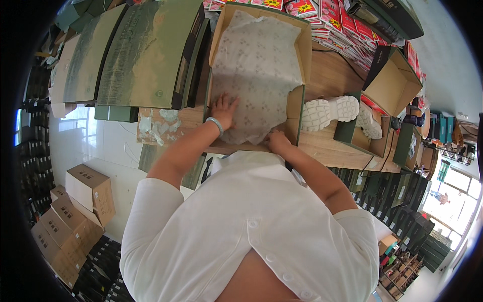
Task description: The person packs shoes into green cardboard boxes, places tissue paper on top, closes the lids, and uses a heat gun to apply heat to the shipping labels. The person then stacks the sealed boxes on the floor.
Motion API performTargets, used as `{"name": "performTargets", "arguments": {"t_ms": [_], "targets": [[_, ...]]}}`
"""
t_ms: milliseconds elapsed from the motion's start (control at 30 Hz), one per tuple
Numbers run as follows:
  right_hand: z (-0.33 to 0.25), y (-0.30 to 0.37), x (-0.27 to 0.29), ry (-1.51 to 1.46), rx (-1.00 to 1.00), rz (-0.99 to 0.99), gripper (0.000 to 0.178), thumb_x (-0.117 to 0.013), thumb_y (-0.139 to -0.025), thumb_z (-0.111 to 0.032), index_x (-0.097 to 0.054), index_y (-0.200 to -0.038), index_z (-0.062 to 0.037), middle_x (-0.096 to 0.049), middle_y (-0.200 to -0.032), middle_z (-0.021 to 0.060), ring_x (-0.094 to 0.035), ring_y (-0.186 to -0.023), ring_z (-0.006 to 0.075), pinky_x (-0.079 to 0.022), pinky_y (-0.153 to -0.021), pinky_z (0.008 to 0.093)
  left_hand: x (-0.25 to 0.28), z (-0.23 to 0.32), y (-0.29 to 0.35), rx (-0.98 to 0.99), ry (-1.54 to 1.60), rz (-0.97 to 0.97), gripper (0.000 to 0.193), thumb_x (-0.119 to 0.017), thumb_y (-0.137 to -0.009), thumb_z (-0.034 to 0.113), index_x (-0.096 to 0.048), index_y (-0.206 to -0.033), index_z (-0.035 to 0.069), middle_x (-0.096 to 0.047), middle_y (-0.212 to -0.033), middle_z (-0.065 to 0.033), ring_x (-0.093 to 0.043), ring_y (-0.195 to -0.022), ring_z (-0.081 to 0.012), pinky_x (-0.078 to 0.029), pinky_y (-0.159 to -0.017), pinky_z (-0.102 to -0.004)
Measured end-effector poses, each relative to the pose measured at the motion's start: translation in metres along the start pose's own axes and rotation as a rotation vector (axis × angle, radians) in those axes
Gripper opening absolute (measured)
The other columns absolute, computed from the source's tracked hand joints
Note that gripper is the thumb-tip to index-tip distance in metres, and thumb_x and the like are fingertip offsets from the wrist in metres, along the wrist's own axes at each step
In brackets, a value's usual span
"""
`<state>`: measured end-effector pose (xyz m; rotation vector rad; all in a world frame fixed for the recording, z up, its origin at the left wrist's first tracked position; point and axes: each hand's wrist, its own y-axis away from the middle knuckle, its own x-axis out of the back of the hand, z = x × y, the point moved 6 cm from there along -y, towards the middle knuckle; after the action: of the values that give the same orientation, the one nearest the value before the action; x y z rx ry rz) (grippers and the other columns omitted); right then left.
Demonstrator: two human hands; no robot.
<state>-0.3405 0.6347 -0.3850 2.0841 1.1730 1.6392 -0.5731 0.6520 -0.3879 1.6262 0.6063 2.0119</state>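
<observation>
An open green shoe box with a tan inside lies on the wooden table in front of me. Patterned white tissue paper fills it and spills over the near edge. My left hand, with a pale bracelet on the wrist, presses flat on the paper at the box's left side. At the box's near edge my right hand rests on the paper's lower corner. Both hands touch the paper; neither visibly grips it.
White chunky-soled shoes lie to the right of the box. Further right stand open boxes. Green box lids are stacked at left, red packets at the back, brown cartons on the floor at left.
</observation>
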Motion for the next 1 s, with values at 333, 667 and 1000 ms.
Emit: {"name": "performTargets", "arguments": {"t_ms": [333, 667, 1000], "targets": [[-0.023, -0.02, -0.005, 0.407, 0.346, 0.02, 0.015, -0.056, -0.082, -0.003, -0.067, -0.092, -0.0034, -0.068, -0.097, 0.0167, -0.068, -0.091, 0.035, -0.055, -0.074, 0.0429, -0.01, -0.008, 0.0, 0.034, -0.077, -0.031, 0.131, -0.083, -0.064, 0.057, 0.006, -0.156, 0.027, 0.014, -0.16, -0.0174, 0.007, -0.148, -0.0382, -0.016, -0.116, -0.0552], [0.001, -0.009, -0.007, 0.522, 0.467, -0.124, 0.014, -0.058, -0.081, -0.01, -0.071, -0.086, -0.0072, -0.071, -0.091, 0.0139, -0.07, -0.087, 0.0329, -0.056, -0.07, 0.0429, -0.014, -0.008, 0.001, 0.01, -0.097, 0.018, 0.131, -0.081, -0.064, 0.059, 0.006, -0.156, 0.026, 0.012, -0.16, -0.018, 0.004, -0.148, -0.0395, -0.014, -0.116, -0.0552], [0.006, -0.01, -0.023, 0.865, 0.292, -0.584, 0.02, -0.065, -0.078, -0.01, -0.075, -0.095, -0.0105, -0.071, -0.101, 0.0163, -0.069, -0.096, 0.032, -0.055, -0.078, 0.0439, -0.005, -0.001, 0.012, -0.01, -0.173, -0.01, 0.129, -0.083, -0.065, 0.052, 0.005, -0.156, 0.027, 0.011, -0.161, -0.0168, -0.001, -0.148, -0.0373, -0.019, -0.115, -0.0551]]}}
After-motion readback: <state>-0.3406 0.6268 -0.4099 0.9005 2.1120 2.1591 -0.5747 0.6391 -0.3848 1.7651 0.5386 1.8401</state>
